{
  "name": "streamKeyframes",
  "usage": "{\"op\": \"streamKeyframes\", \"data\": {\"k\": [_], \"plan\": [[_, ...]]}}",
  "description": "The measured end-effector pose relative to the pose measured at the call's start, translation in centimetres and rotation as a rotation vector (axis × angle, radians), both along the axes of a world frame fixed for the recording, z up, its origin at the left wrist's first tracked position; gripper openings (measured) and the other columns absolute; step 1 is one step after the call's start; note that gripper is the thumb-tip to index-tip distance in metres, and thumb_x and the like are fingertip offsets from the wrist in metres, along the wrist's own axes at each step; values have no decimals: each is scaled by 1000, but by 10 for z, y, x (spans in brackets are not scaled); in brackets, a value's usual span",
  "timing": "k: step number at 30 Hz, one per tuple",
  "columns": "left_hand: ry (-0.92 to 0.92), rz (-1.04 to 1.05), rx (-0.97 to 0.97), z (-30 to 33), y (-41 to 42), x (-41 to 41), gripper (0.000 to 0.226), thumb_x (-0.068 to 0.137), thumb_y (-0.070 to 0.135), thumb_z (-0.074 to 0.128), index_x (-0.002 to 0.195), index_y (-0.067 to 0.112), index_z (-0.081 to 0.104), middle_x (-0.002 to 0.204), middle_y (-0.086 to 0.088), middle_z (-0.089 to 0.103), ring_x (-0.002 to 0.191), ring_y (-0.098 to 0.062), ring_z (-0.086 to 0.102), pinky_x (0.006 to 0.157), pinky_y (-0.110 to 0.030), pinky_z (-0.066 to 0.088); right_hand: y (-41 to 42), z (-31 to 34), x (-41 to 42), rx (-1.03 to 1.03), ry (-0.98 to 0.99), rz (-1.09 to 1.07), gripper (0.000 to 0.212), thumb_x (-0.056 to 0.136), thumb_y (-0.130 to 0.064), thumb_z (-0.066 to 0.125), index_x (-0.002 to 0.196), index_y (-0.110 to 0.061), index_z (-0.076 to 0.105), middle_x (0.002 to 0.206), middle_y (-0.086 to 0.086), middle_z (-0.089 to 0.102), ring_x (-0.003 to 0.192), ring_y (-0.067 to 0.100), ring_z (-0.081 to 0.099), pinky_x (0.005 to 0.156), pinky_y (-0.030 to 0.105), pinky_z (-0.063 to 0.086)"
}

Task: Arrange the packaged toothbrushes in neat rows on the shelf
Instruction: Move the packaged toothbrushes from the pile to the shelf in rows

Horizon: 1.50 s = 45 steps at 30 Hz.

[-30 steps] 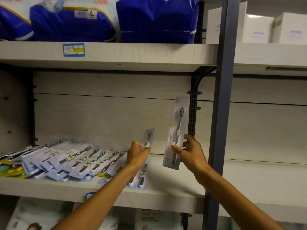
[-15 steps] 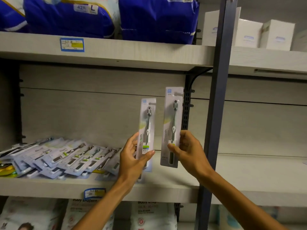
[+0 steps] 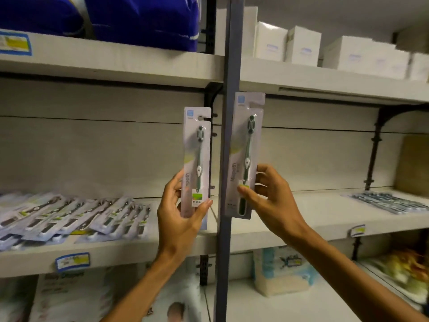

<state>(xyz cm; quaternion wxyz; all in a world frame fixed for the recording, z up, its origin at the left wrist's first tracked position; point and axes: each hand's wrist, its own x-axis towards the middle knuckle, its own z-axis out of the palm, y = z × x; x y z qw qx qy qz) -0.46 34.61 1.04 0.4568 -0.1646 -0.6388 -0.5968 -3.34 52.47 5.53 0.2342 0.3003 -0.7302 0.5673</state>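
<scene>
My left hand [image 3: 183, 212] grips the lower end of one packaged toothbrush [image 3: 197, 145] and holds it upright in front of the shelf's back wall. My right hand [image 3: 269, 198] pinches a second packaged toothbrush [image 3: 247, 140], also upright, in front of the dark upright post. Each pack shows a grey-green brush on a pale card. Several more packaged toothbrushes [image 3: 69, 214] lie fanned and overlapping on the left part of the middle shelf [image 3: 130, 249].
A dark metal post [image 3: 228, 66] divides two shelf bays. To the right, dark flat packs [image 3: 390, 201] lie on the middle shelf. Blue bags [image 3: 144, 19] and white boxes [image 3: 301, 45] fill the top shelf. Below stand diaper packs [image 3: 76, 296] and a tissue pack [image 3: 281, 273].
My left hand lifted a pack off the shelf and raised it upright beside the one in my right hand. The view has swung right, showing the neighbouring bay.
</scene>
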Motion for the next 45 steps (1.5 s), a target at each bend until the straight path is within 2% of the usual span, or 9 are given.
{"op": "streamKeyframes", "data": {"k": [4, 9, 13, 17, 21, 24, 27, 37, 45], "plan": [[7, -4, -5, 1, 59, 4, 73, 69, 19, 75, 134, 25, 40, 129, 16, 50, 113, 11, 51, 74, -8, 50, 61, -2, 6, 7, -54, -28, 38, 86, -22, 66, 119, -23, 47, 111, -9, 60, 97, 10, 64, 71, 25, 59], [-38, -59, 8, -5, 149, -10, 78, 71, 14, 77, 133, 40, 36, 132, 15, 49, 118, -9, 53, 79, -15, 53, 164, -10, 7, -19, -161, -34, 34, 87, -20, 65, 116, -23, 49, 109, -6, 64, 97, 14, 67, 76, 38, 60], [-92, -114, 6, -16, 223, -28, 80, 72, 5, 76, 140, 25, 37, 129, 21, 48, 115, 3, 51, 78, -11, 51, 249, -23, 4, -70, -226, -60, 27, 87, -18, 64, 107, -30, 50, 102, -9, 65, 89, 11, 69, 69, 33, 60], [-140, -142, 2, -28, 286, -45, 79, 73, 0, 76, 141, 16, 38, 131, 9, 51, 115, -5, 53, 79, -11, 51, 322, -40, 0, -100, -271, -94, 26, 87, -17, 64, 106, -29, 51, 102, -7, 66, 90, 10, 69, 66, 29, 59], [-180, -172, 5, -37, 340, -65, 77, 74, 0, 75, 140, 18, 39, 134, 3, 51, 117, -14, 53, 83, -15, 53, 381, -50, -8, -115, -283, -177, 30, 87, -16, 65, 109, -31, 51, 105, -8, 65, 94, 12, 67, 68, 28, 59], [-192, -203, -6, -41, 380, -83, 75, 75, 0, 73, 138, 21, 38, 131, 7, 49, 111, -9, 53, 76, -10, 53, 419, -58, -21, -119, -288, -248, 33, 86, -18, 67, 112, -29, 51, 110, -4, 65, 100, 14, 65, 75, 34, 60], [-195, -246, 0, -46, 420, -108, 75, 75, -1, 73, 138, 23, 39, 126, 13, 50, 106, -3, 55, 74, -13, 54, 453, -61, -36, -130, -295, -275, 31, 85, -16, 67, 105, -34, 51, 108, -5, 66, 98, 12, 66, 70, 26, 59], [-166, -301, 33, -48, 515, -220, 75, 75, -4, 73, 138, 20, 40, 133, 2, 51, 117, -16, 52, 76, -9, 51, 541, -39, -140, -69, -324, -318, 36, 85, -17, 67, 117, -22, 50, 112, -1, 65, 99, 14, 66, 72, 31, 60], [-162, -230, 71, -43, 527, -307, 74, 75, -2, 74, 137, 23, 42, 133, 1, 53, 120, -22, 53, 89, -25, 54, 555, -18, -248, -14, -382, -232, 38, 83, -14, 70, 117, -14, 51, 106, 3, 62, 90, 15, 65, 58, 21, 56]]}}
